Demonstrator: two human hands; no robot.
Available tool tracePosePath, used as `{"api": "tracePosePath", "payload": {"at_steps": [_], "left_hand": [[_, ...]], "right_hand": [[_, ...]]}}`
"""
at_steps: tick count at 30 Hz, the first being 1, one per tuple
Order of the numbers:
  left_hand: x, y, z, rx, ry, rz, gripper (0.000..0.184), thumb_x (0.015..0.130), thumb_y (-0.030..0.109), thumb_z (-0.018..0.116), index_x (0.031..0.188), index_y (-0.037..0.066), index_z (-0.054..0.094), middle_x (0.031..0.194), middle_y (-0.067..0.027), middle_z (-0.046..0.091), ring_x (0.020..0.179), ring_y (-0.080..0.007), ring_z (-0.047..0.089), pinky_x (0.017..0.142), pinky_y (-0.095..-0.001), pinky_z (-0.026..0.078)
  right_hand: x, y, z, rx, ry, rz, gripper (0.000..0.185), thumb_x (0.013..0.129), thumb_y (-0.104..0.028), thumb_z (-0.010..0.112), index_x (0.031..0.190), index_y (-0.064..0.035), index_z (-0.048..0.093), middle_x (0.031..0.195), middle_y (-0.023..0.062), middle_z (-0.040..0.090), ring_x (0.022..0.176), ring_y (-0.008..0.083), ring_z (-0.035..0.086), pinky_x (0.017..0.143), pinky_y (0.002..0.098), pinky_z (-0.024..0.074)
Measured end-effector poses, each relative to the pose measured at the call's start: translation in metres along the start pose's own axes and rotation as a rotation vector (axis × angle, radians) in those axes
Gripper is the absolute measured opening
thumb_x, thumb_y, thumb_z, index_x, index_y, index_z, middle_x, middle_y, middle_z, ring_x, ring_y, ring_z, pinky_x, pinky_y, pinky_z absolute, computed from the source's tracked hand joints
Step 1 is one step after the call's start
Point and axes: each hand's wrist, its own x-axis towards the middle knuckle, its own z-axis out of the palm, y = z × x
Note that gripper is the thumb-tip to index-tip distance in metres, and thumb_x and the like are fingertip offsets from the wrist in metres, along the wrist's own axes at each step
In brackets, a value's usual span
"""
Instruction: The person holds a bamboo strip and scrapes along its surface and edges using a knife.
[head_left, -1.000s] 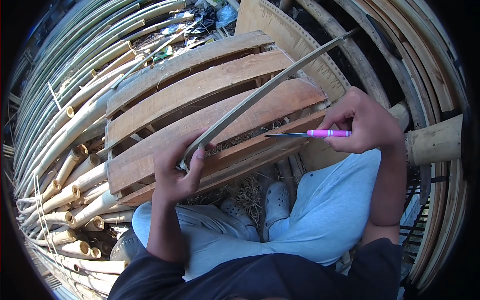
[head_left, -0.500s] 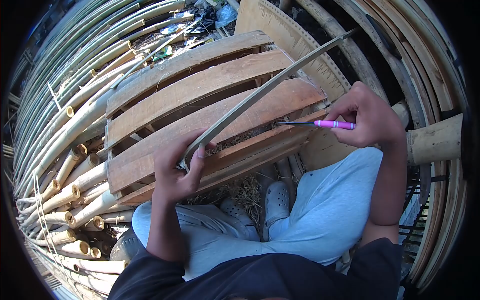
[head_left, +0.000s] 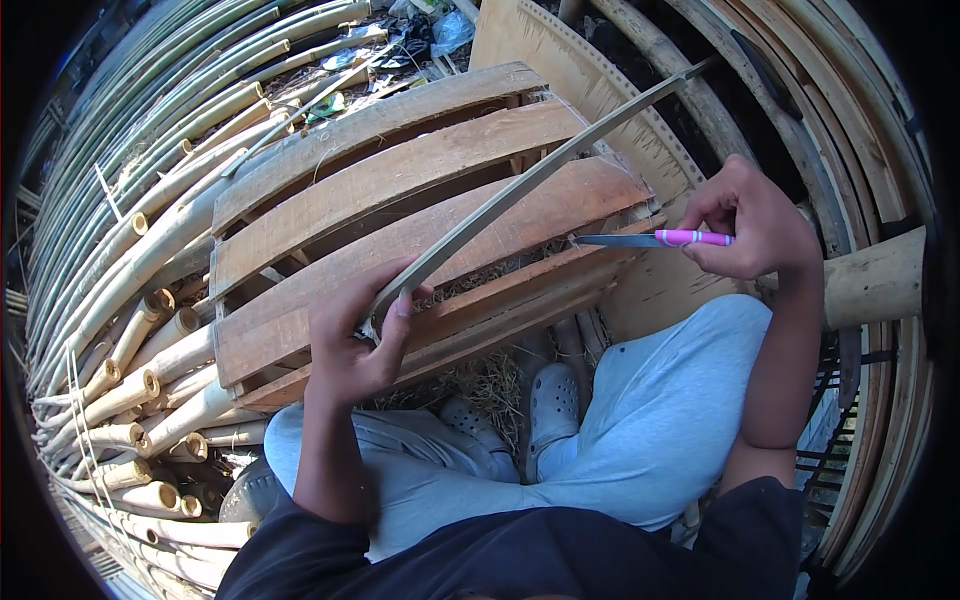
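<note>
One strip (head_left: 540,175): near end in left hand (head_left: 358,335) | pink-handled tool (head_left: 672,238): right hand (head_left: 755,225)

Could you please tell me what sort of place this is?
Probably an outdoor bamboo-working yard: sunlit bamboo poles lie stacked at the left, a slatted wooden platform stands before the person, and the right hand holds a pink-handled blade.

Outdoor bamboo-working yard noted. Cut bamboo poles (head_left: 115,392) were stacked left of the slatted wooden bench (head_left: 400,175); plastic litter (head_left: 453,33) was strewn beyond it. Straw-like scraps (head_left: 495,385) were scattered before its near edge. Sunlight was cast across it.
</note>
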Motion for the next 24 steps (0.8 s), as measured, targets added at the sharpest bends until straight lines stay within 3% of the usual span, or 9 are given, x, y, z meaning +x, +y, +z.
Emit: {"api": "tracePosePath", "payload": {"at_steps": [5, 11, 24], "left_hand": [[0.0, -0.001, 0.001, 0.009, 0.002, 0.012, 0.032, 0.092, 0.002, 0.06, 0.123, -0.003, 0.069, 0.093, -0.0131, 0.077, 0.088, -0.0191, 0.076, 0.081, -0.0302, 0.057], [0.0, 0.001, 0.0, 0.012, -0.005, 0.003, 0.032, 0.092, 0.003, 0.061, 0.123, -0.003, 0.069, 0.093, -0.0131, 0.077, 0.088, -0.0191, 0.076, 0.081, -0.0301, 0.057], [-0.001, 0.001, 0.0, 0.013, -0.001, -0.018, 0.032, 0.092, 0.003, 0.062, 0.123, -0.002, 0.069, 0.092, -0.0128, 0.077, 0.088, -0.0189, 0.076, 0.079, -0.0301, 0.058]], "right_hand": [[-0.001, 0.01, 0.003, 0.044, 0.056, 0.035, 0.024, 0.064, -0.015, 0.073, 0.078, 0.0041, 0.076, 0.047, 0.0004, 0.049, 0.043, 0.007, 0.038, 0.044, 0.0275, 0.0278], [0.005, 0.003, 0.005, 0.011, -0.049, 0.099, 0.024, 0.066, -0.017, 0.074, 0.079, 0.0032, 0.078, 0.048, 0.0012, 0.051, 0.044, 0.0078, 0.042, 0.045, 0.0267, 0.0307], [0.013, -0.005, 0.015, 0.011, -0.001, -0.056, 0.024, 0.069, -0.016, 0.073, 0.082, 0.004, 0.078, 0.054, 0.0066, 0.059, 0.046, 0.0114, 0.048, 0.047, 0.0284, 0.0373]]}}
